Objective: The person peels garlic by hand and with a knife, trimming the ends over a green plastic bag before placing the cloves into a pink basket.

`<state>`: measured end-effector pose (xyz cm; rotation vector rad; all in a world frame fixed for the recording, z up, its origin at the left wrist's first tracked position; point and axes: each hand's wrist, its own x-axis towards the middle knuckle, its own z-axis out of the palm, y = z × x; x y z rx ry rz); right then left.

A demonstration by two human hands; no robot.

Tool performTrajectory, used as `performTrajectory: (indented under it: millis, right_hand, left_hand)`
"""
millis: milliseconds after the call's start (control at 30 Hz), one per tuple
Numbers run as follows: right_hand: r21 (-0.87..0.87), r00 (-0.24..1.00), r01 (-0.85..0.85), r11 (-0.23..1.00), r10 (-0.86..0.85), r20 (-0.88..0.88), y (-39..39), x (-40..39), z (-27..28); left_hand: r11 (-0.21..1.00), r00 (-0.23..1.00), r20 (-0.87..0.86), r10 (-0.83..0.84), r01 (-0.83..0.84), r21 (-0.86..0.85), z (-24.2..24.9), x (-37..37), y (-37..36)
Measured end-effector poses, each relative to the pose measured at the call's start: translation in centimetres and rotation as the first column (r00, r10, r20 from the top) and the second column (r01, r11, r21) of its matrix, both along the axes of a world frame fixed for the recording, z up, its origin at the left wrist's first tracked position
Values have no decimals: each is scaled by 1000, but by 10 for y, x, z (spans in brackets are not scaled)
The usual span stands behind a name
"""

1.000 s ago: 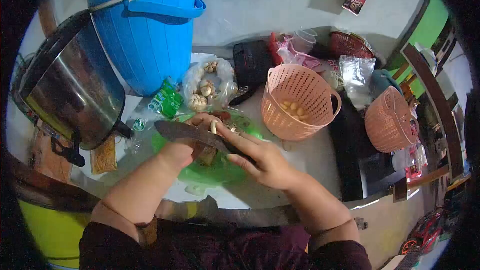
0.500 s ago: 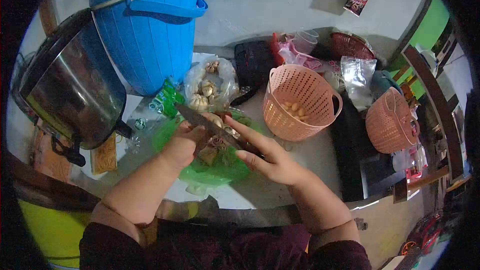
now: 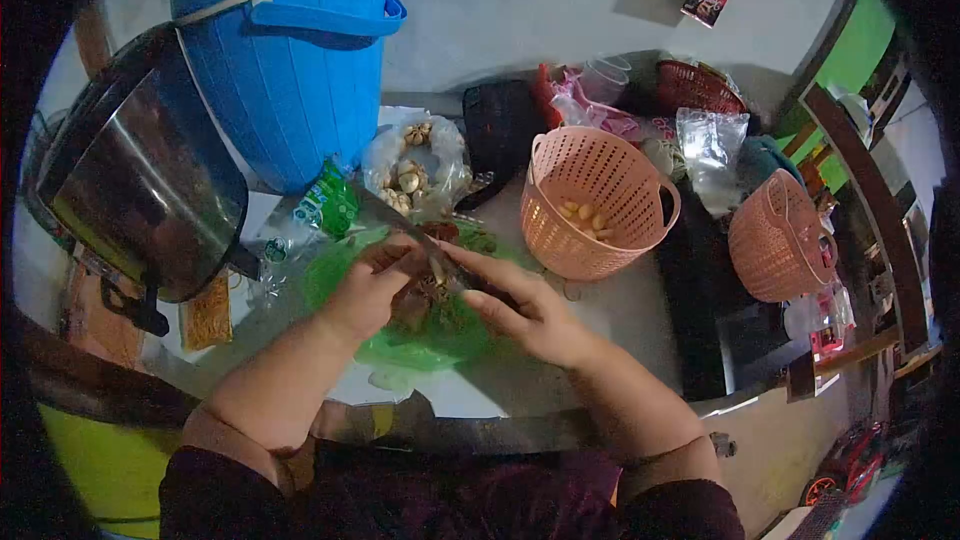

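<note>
**Knife and garlic clove worked over green bag, centre frame**

Right hand (image 3: 545, 315) has its grip closed round the handle of a knife (image 3: 415, 235); the blade runs up-left from it toward the bag of garlic bulbs (image 3: 415, 175). Left hand (image 3: 370, 290) pinches shut on something small at the blade, probably a garlic clove (image 3: 432, 265), too small to be sure. Both hands sit over a green plastic bag (image 3: 440, 340) of peel scraps on the worktop (image 3: 610, 305).

Handling guess: clove is light, firm, with slick papery skin, so pinch it by the sides, fingertips clear of the edge. Knife is stiff and sharp, so handle only.

Right of the hands, a pink basket (image 3: 560, 230) holds peeled cloves; second pink basket (image 3: 775, 240) at far right. Blue bucket (image 3: 290, 70) upper left, steel pot (image 3: 140, 180) at left.
</note>
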<state>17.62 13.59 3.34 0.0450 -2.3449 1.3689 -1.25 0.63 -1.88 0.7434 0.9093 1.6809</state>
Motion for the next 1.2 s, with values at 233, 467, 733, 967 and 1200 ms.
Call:
performTrajectory:
  millis: [233, 467, 733, 967, 1200]
  right_hand:
    - [-533, 983, -5, 846, 103, 154, 1, 8, 5]
    - [-296, 982, -76, 952, 122, 143, -2, 5, 4]
    - [-498, 974, 66, 864, 53, 220, 0, 6, 2]
    - [-499, 964, 85, 862, 55, 260, 3, 4, -2]
    - [-534, 961, 117, 837, 40, 274, 7, 5, 0]
  left_hand:
    - [994, 998, -46, 40, -35, 100, 6, 1, 6]
    - [988, 997, -65, 48, -38, 148, 5, 0, 9]
    - [980, 933, -304, 193, -167, 109, 13, 6, 9]
    - [947, 836, -448, 316, -302, 104, 9, 10, 9]
    - [927, 749, -559, 356, -360, 107, 11, 5, 9]
